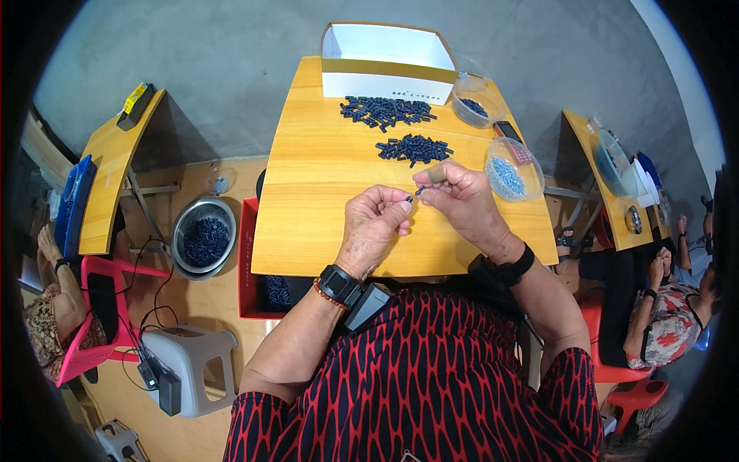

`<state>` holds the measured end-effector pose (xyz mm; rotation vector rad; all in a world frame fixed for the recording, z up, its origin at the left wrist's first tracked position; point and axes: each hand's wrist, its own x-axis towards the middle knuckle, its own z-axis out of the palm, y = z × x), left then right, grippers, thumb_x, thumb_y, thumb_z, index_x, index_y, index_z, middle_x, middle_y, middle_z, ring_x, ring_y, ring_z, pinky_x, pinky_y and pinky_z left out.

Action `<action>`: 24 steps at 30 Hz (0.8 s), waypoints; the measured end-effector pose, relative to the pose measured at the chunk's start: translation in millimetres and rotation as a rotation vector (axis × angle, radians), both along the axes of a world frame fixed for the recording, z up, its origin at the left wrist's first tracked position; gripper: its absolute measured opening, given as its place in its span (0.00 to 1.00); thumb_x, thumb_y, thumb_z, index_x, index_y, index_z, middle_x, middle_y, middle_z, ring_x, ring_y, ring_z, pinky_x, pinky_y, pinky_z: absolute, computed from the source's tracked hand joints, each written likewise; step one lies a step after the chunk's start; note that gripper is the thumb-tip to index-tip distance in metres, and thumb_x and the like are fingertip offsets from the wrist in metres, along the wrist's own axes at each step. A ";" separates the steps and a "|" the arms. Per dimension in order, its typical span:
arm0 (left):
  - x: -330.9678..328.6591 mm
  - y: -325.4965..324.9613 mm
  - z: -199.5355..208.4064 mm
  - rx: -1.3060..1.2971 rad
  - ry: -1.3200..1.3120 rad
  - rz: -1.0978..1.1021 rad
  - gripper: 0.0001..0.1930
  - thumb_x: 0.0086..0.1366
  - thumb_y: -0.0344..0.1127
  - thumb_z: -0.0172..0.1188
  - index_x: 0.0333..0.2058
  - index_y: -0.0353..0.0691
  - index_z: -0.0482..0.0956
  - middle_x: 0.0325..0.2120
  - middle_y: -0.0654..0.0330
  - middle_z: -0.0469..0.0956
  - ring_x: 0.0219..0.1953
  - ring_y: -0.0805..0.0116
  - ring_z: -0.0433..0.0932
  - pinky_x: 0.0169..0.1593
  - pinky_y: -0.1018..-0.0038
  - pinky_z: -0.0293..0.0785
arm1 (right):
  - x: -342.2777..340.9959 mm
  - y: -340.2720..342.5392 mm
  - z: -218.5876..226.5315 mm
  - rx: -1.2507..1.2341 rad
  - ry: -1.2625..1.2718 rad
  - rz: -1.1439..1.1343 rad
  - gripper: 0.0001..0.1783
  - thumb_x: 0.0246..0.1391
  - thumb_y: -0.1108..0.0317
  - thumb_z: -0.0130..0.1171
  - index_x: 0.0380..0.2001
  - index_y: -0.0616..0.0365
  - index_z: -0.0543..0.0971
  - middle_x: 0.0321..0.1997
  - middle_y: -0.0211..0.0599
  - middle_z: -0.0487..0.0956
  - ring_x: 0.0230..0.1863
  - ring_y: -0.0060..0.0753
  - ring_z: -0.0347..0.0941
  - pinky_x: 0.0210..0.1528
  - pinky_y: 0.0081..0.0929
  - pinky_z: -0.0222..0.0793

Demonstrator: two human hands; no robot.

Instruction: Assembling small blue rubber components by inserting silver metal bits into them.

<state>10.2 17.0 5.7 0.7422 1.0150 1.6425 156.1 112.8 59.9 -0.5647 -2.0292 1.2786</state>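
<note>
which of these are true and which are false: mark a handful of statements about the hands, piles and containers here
1. The left hand pinches a small dark piece. True.
2. The tan finger cover is on the left hand. False: the tan finger cover is on the right hand.
3. The nearer dark pile is smaller than the farther dark pile. True.
4. The metal bowl is right of the table. False: the metal bowl is left of the table.
5. The white box stands behind both piles. True.

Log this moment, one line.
left hand: holds dark piece; right hand: holds another dark piece; table: near dark pile, far dark pile, white box
</note>
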 end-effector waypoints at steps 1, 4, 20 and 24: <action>0.7 0.0 1.0 -0.001 -0.001 0.000 0.06 0.64 0.24 0.61 0.39 0.31 0.78 0.28 0.61 0.79 0.25 0.77 0.76 0.30 0.80 0.76 | -0.9 -0.1 0.7 0.034 0.004 0.003 0.09 0.53 0.83 0.60 0.39 0.70 0.78 0.36 0.34 0.79 0.38 0.21 0.78 0.42 0.18 0.75; 1.6 0.2 2.0 0.013 -0.035 0.022 0.04 0.63 0.24 0.61 0.36 0.30 0.78 0.25 0.61 0.78 0.23 0.79 0.75 0.27 0.82 0.74 | -2.0 -1.4 1.2 0.081 -0.016 0.004 0.08 0.52 0.83 0.60 0.37 0.69 0.79 0.35 0.34 0.79 0.37 0.21 0.77 0.40 0.18 0.75; -0.9 0.6 -2.8 0.000 -0.007 -0.007 0.05 0.64 0.24 0.62 0.38 0.31 0.77 0.28 0.61 0.79 0.24 0.78 0.76 0.29 0.81 0.75 | -6.3 -3.9 14.0 0.496 -0.113 0.018 0.08 0.47 0.84 0.58 0.30 0.63 0.81 0.27 0.43 0.79 0.27 0.39 0.77 0.30 0.29 0.72; 2.0 0.1 -3.6 0.007 -0.044 0.001 0.05 0.63 0.23 0.61 0.38 0.31 0.77 0.28 0.60 0.79 0.24 0.77 0.76 0.29 0.80 0.77 | -5.6 -4.5 17.3 0.474 -0.171 0.022 0.08 0.45 0.84 0.58 0.29 0.62 0.82 0.25 0.42 0.79 0.25 0.38 0.77 0.28 0.29 0.71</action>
